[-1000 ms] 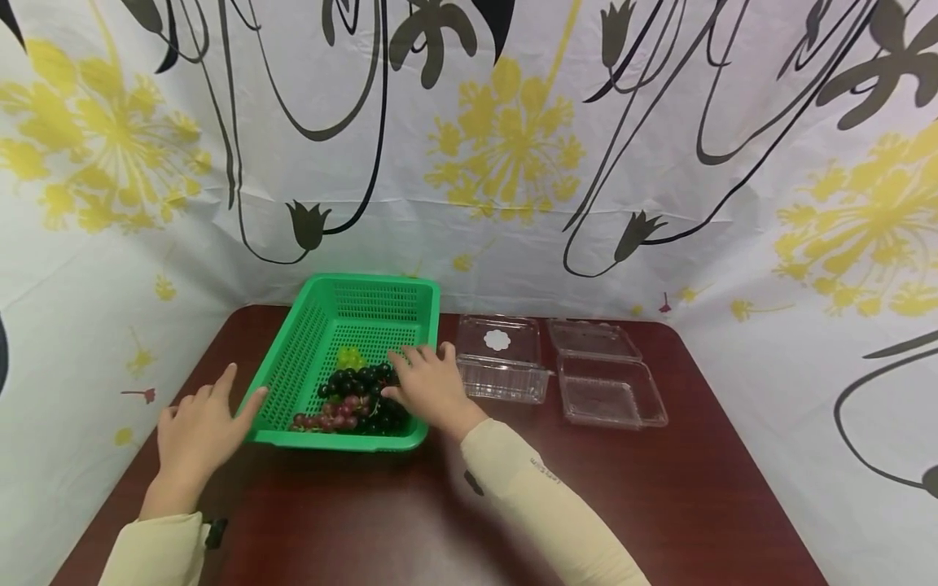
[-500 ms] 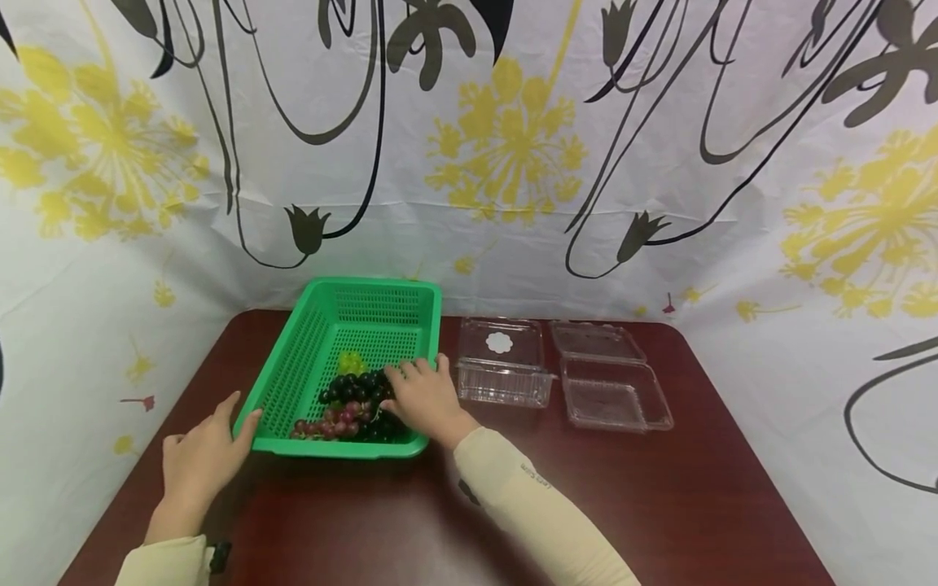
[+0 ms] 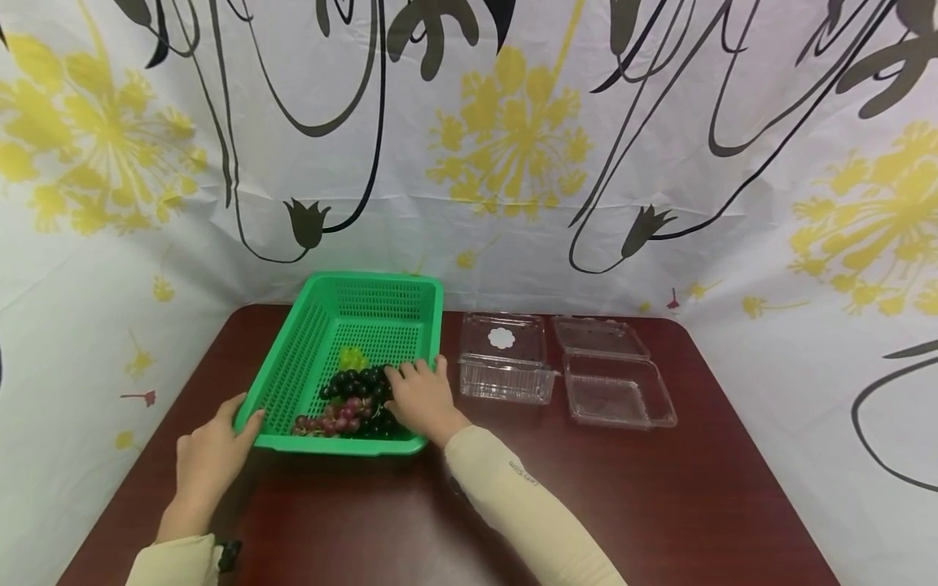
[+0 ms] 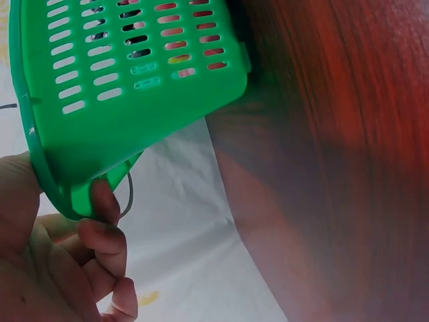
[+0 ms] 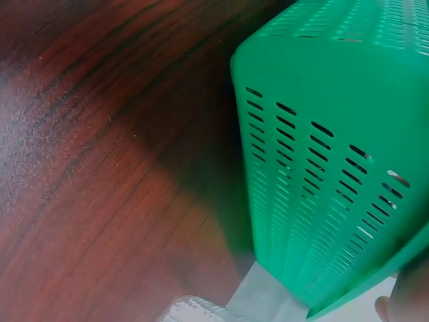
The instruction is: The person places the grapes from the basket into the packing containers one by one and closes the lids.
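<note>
A green plastic basket (image 3: 330, 445) stands at the left of the table, with black grapes (image 3: 348, 382), red grapes (image 3: 337, 419) and a small green bunch (image 3: 352, 359) inside. At its near left corner my left hand (image 3: 212, 457) grips the rim; in the left wrist view, thumb and fingers of that hand (image 4: 50, 268) lie on either side of the rim. My right hand (image 3: 423, 397) reaches over the right rim, its fingers at the black grapes. Only a bit of this hand (image 5: 410, 292) shows in the right wrist view, and I cannot tell whether it grasps the grapes.
Right of the basket are two clear plastic clamshell boxes: one with a white label (image 3: 501, 338) on its lid, and another open box (image 3: 611, 395) beside it. The dark red wooden table (image 3: 586, 488) meets a patterned cloth wall (image 3: 469, 268) behind.
My left hand has moved right and onto the basket's corner, where it now grips the rim. My right hand has shifted slightly lower and stays at the black grapes.
</note>
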The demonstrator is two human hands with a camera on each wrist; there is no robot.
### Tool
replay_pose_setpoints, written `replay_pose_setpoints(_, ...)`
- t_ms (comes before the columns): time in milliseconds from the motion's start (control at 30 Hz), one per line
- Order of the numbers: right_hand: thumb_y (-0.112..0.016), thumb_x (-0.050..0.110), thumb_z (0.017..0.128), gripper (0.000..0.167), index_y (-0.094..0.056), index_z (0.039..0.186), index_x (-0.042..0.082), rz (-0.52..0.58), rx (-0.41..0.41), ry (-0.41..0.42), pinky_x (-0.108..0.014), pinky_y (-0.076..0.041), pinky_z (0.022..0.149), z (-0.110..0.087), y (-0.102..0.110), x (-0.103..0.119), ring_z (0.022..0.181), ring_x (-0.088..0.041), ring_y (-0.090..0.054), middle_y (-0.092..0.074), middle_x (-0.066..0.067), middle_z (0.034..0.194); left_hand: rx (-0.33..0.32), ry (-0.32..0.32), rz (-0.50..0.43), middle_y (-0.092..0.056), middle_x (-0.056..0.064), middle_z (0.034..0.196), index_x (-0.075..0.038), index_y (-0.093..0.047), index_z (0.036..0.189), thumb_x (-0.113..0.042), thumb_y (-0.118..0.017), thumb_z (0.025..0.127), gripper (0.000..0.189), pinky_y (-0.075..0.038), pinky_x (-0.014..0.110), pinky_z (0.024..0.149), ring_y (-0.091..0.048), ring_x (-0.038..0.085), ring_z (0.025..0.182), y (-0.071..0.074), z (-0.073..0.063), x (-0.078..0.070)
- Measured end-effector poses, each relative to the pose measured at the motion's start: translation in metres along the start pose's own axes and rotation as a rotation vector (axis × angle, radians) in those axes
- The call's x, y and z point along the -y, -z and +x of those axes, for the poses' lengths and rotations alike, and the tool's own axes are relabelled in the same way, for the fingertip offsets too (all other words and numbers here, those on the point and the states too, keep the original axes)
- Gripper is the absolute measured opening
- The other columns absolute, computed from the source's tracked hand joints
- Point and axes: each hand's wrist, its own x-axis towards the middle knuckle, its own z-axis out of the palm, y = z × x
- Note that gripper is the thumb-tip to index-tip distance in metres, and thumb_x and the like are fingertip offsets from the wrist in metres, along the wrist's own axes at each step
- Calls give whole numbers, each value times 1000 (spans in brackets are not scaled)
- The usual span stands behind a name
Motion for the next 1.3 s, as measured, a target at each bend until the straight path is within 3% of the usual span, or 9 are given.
replay_pose_setpoints(133, -59, 55, 90, 57, -52, 137, 23, 6, -15, -18, -54, -29, 107, 1, -1, 3, 120, -20, -53, -59, 2, 130, -11, 30, -48, -66, 31, 98, 4, -41, 139, -39, -44, 101, 58, -33, 57, 78, -61, 45, 81, -3, -2, 1)
replay_pose_setpoints(433, -55, 47, 93, 47, -53, 134, 24, 41, 52, -70, -57, -26, 107, 6, -6, 3, 119, -23, -52, -58, -4, 126, -22, 80, -148, -67, 26, 94, 1, -42, 141, -36, -46, 100, 55, -30, 58, 87, -60, 41, 82, -7, -3, 0)
replay_pose_setpoints(667, -49, 46, 94, 42, -59, 127, 22, 28, 111, -115, -58, -22, 109, 12, -7, 6, 122, -25, -49, -59, -6, 124, -17, 105, -175, -65, 30, 108, -1, -42, 141, -36, -46, 100, 55, -28, 60, 89, -59, 36, 79, -7, -3, 0)
replay_pose_setpoints(800, -49, 53, 94, 49, -56, 132, 24, 7, 136, -128, -59, -21, 111, 15, -8, 8, 127, -26, -45, -57, -6, 128, -15, 110, -195, -62, 32, 115, -1, -41, 142, -37, -45, 100, 55, -26, 63, 94, -59, 37, 80, -5, -2, 0)
replay_pose_setpoints(867, -50, 55, 93, 51, -54, 134, 25, 10, 135, -134, -59, -20, 112, 15, -8, 7, 128, -26, -43, -56, -6, 130, -13, 113, -205, -61, 33, 116, -1, -41, 143, -37, -45, 100, 55, -25, 65, 95, -57, 32, 74, -5, -2, -1)
replay_pose_setpoints(967, -54, 55, 92, 52, -54, 134, 26, 23, 118, -135, -60, -20, 112, 16, -9, 6, 130, -26, -42, -55, -6, 131, -16, 124, -230, -65, 30, 105, -1, -41, 142, -36, -45, 100, 55, -23, 67, 99, -48, 24, 64, -5, -1, -1)
replay_pose_setpoints(1133, -59, 51, 90, 47, -57, 128, 22, 64, 89, -127, -61, -19, 111, 14, -7, 5, 130, -27, -40, -55, -7, 129, -18, 145, -252, -65, 19, 76, -1, -41, 142, -36, -46, 100, 55, -22, 67, 102, -40, 21, 56, -7, -1, 0)
replay_pose_setpoints(1300, -63, 49, 88, 47, -59, 123, 17, 79, 62, -110, -60, -19, 110, 13, -7, 5, 128, -27, -40, -54, -6, 127, -26, 157, -260, -64, 17, 75, -2, -41, 142, -36, -47, 100, 55, -22, 66, 102, -42, 21, 58, -9, -1, 0)
